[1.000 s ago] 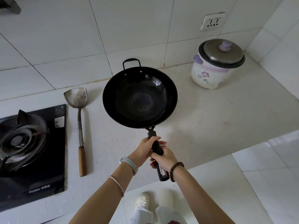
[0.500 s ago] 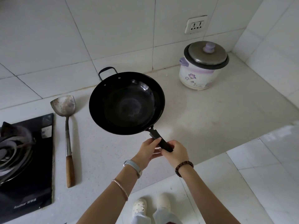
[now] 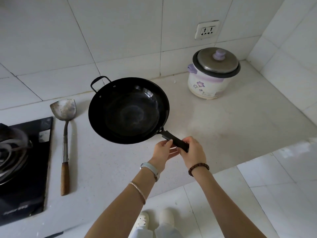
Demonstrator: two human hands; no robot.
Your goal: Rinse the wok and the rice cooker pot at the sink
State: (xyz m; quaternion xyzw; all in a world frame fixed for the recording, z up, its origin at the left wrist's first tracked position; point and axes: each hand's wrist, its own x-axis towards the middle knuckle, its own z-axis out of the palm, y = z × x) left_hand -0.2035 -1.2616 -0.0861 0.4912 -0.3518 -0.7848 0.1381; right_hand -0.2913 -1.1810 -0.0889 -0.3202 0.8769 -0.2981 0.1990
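Open counter (image 3: 214, 127) lies between wok (image 3: 128, 110) and rice cooker (image 3: 209, 83); spatula (image 3: 65, 134) and stove (image 3: 22, 169) crowd the left.

A black wok (image 3: 128, 110), its bowl glossy with a dull grey-blue ring at the centre, shows dark against a white, faintly speckled counter (image 3: 223, 126) and white wall tiles (image 3: 120, 31) lined with grey grout. The rice cooker (image 3: 204, 86) is cream-white with a lilac band and a purple flower print. Its lid (image 3: 211, 64) is dull silver-grey, rimmed in black, with a lilac knob (image 3: 218, 54). The spatula (image 3: 63, 109) has a tarnished grey blade blotched with brown, and a brown wooden grip. The stove (image 3: 25, 169) is black with pale lettering. A brown bead bracelet (image 3: 199, 168) circles the right wrist. A pale blue-grey watch band (image 3: 151, 167) and a thin pinkish bangle (image 3: 138, 191) circle the left. The shoes (image 3: 166, 219) are white.
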